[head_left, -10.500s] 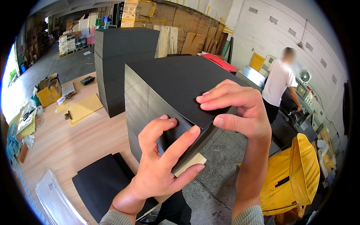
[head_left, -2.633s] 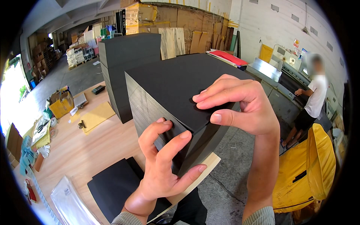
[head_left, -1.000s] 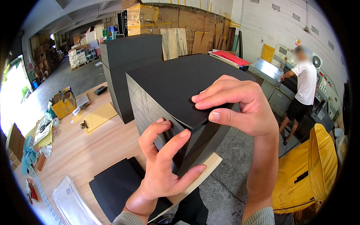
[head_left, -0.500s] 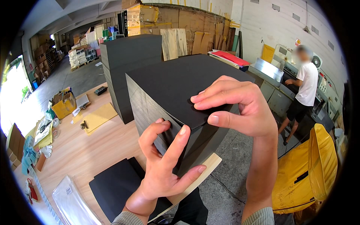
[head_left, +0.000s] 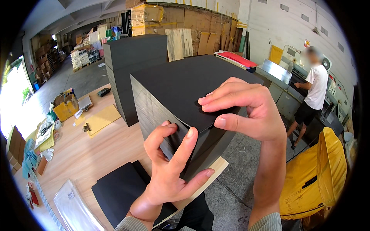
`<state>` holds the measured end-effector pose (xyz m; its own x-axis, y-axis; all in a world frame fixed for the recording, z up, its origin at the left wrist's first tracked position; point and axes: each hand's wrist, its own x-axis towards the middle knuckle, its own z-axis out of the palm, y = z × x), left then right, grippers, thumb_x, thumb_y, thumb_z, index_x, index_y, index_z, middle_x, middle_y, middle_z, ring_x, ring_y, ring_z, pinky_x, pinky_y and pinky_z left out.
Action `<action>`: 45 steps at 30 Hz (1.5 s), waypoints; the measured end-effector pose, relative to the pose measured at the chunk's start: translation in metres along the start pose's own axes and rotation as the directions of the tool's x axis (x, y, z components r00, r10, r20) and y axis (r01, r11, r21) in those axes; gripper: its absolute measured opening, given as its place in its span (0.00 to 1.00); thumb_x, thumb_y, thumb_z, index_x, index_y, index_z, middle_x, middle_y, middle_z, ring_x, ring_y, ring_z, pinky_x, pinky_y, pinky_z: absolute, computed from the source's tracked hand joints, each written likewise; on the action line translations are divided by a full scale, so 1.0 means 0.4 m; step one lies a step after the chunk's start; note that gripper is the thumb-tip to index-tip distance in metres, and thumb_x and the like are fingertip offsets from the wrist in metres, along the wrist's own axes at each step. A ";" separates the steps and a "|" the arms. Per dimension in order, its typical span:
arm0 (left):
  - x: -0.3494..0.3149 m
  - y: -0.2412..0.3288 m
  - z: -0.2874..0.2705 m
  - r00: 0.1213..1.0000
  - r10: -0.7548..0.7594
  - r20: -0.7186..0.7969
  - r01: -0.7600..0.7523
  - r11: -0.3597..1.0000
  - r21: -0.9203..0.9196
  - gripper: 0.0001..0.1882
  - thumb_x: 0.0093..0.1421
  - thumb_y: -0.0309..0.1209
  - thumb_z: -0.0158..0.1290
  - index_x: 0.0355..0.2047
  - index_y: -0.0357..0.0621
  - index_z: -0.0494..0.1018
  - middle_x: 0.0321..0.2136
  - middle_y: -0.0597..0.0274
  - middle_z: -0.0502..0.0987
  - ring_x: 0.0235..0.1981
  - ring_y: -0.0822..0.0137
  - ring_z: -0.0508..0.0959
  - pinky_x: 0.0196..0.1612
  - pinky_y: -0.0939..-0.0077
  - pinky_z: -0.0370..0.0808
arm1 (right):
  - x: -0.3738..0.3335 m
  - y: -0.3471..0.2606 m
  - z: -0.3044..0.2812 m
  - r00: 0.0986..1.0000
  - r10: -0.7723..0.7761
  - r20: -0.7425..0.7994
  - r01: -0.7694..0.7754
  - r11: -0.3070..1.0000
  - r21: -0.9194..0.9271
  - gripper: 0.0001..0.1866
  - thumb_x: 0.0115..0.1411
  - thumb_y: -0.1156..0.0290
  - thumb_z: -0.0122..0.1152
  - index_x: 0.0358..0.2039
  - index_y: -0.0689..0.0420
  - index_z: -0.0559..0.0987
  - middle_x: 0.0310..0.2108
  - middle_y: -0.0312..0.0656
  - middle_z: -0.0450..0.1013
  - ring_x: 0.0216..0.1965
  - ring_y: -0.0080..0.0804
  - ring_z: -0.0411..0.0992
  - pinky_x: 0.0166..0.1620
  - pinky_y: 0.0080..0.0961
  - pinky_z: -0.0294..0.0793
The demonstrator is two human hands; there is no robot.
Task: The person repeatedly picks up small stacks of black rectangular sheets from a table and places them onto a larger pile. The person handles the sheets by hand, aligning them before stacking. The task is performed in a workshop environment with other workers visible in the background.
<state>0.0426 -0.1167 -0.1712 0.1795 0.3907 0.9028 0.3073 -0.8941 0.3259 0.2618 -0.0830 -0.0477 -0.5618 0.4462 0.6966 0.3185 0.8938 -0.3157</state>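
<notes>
A tall stack of black sheets [head_left: 173,81] stands in front of me, its near corner pointing at me. The upper sheets lift slightly at that corner, leaving a thin gap along the edge. My left hand [head_left: 165,165] is at the corner, fingers spread; the index fingertip touches the edge just below the top sheets, and the thumb is held apart. My right hand [head_left: 246,109] rests on top near the same corner, fingers stretched out and fingertips on the top sheet, thumb by the front edge. Neither hand grips anything visible.
Behind stands another tall black stack [head_left: 135,57]. On the wooden table [head_left: 100,150] lie loose black sheets [head_left: 119,188], a clear plastic packet [head_left: 77,204], a clipboard [head_left: 102,121] and a yellow box [head_left: 66,109]. A yellow bag [head_left: 308,184] is at right; a person [head_left: 314,84] stands by a machine.
Both hands hold nearly the same pose at the corner. The whole view has shifted very slightly; the person at the machine has moved an arm a little.
</notes>
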 end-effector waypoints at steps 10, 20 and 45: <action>0.003 0.002 0.001 1.000 0.008 -0.002 -0.008 1.000 0.010 0.48 0.46 0.39 0.74 0.67 0.44 0.67 0.59 0.43 0.55 0.61 0.43 0.60 0.65 0.48 0.61 | 0.000 0.000 0.001 1.000 -0.002 -0.004 0.002 1.000 0.008 0.12 0.53 0.73 0.76 0.39 0.59 0.88 0.40 0.44 0.85 0.40 0.32 0.80 0.46 0.27 0.75; -0.007 -0.014 0.001 0.998 0.047 0.029 -0.048 0.998 0.039 0.51 0.51 0.45 0.70 0.72 0.42 0.59 0.66 0.45 0.52 0.69 0.46 0.56 0.69 0.52 0.54 | 0.001 -0.005 0.000 1.000 0.005 -0.004 -0.005 1.000 0.005 0.12 0.53 0.73 0.76 0.39 0.59 0.88 0.40 0.43 0.85 0.40 0.31 0.80 0.46 0.27 0.75; -0.006 -0.009 -0.001 0.999 0.023 0.026 -0.024 0.999 0.031 0.50 0.50 0.42 0.72 0.70 0.43 0.62 0.64 0.45 0.53 0.66 0.45 0.57 0.67 0.51 0.57 | 0.001 -0.001 0.004 1.000 0.001 -0.020 -0.001 1.000 0.011 0.11 0.53 0.74 0.76 0.38 0.59 0.88 0.39 0.44 0.85 0.40 0.32 0.80 0.46 0.28 0.75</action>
<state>0.0406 -0.1144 -0.1745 0.2108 0.3755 0.9025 0.3314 -0.8960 0.2954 0.2604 -0.0830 -0.0484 -0.5464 0.4460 0.7089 0.3105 0.8940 -0.3231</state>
